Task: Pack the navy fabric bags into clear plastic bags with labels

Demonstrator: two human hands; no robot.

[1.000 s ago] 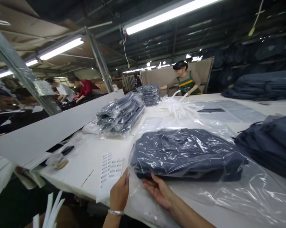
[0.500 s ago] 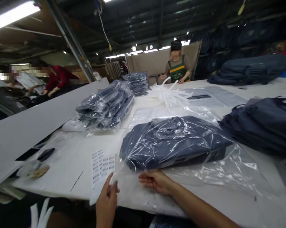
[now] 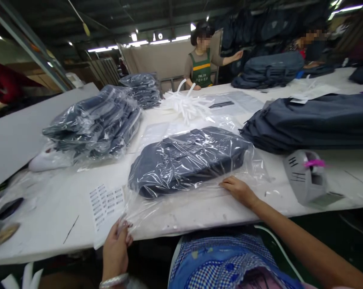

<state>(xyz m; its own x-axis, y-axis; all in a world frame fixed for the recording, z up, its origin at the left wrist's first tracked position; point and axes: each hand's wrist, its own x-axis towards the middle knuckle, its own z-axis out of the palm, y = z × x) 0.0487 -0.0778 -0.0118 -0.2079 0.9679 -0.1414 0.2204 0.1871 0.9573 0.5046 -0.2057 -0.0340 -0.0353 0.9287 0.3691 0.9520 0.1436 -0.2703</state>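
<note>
While the left hand (image 3: 117,241) pinches film (image 3: 139,205), the pack (image 3: 187,160) lies just beyond the right hand (image 3: 238,190), whose grip I cannot tell.

Near centre: wrapped bag (image 3: 187,160) dark navy; its plastic film (image 3: 148,212) colourless, streaked with white glints. Table (image 3: 55,200) white. Label sheet (image 3: 107,204), near left: white, rows of small dark grey print. Stacked packs (image 3: 94,120), left: slate blue under clear plastic. Bag pile (image 3: 314,124), right: dark navy. Dispenser (image 3: 300,182), near right: pale grey, black strokes, bright pink patch. Strips (image 3: 186,102), far centre: white. Near garment (image 3: 217,257): blue-and-white check, plain blue band. Far apron (image 3: 201,72): dark green, yellow-orange stripe, pale lettering. Bracelet (image 3: 113,281), near left: silver.
</note>
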